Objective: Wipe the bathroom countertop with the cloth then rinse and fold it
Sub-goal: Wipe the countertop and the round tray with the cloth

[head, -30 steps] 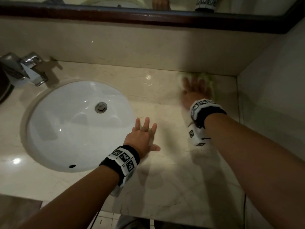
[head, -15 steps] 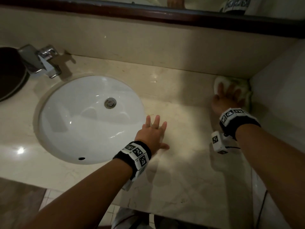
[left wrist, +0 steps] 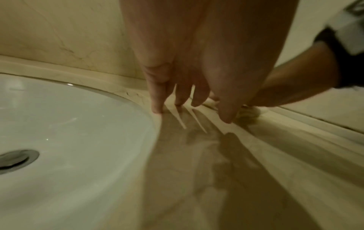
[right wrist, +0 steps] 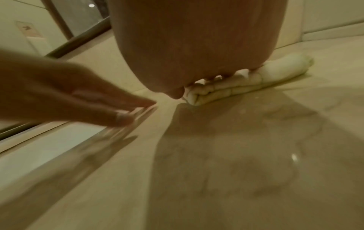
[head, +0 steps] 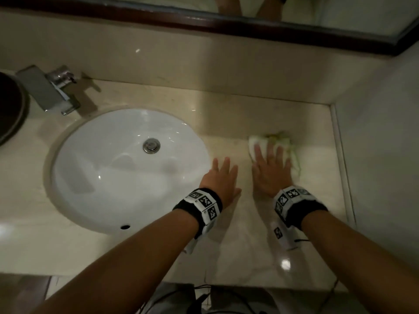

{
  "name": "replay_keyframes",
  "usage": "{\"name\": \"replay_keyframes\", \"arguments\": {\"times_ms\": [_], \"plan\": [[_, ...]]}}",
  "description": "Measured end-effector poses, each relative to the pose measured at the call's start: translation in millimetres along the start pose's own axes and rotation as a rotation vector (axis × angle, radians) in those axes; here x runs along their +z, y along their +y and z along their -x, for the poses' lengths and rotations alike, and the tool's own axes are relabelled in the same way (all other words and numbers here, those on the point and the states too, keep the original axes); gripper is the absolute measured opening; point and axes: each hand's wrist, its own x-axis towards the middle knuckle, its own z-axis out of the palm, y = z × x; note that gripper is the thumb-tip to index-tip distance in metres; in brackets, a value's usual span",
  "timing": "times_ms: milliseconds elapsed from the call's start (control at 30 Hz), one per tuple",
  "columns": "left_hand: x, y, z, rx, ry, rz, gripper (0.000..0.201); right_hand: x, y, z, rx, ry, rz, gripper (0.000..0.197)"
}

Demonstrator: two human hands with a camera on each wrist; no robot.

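A pale cream-green cloth (head: 288,143) lies bunched on the beige marble countertop (head: 249,234), right of the sink. My right hand (head: 271,168) presses flat on the cloth with straight, spread fingers; the right wrist view shows the folded cloth (right wrist: 236,87) under my palm. My left hand (head: 221,177) rests flat on the counter beside the basin rim, fingers straight, holding nothing. In the left wrist view its fingertips (left wrist: 157,109) touch the marble at the basin's edge.
A white oval sink (head: 113,182) with a metal drain (head: 151,145) fills the left half. A chrome faucet (head: 52,89) stands at the back left, a dark round object (head: 11,107) beyond it. A side wall (head: 381,155) bounds the right, a framed mirror (head: 226,23) the back.
My right hand has slid the cloth from the far right back corner leftward and toward me, close to my left hand. The left hand stays in place by the sink.
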Motion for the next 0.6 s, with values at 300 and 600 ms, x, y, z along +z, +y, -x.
{"name": "replay_keyframes", "arguments": {"times_ms": [300,600], "plan": [[-21,-100,26,0.242,-0.017,-0.009,0.062,24,-78,52,-0.121,-0.111,0.094,0.062],[-36,-182,39,0.195,0.050,0.100,0.050,12,-119,21,0.030,-0.135,-0.027,0.053]]}}
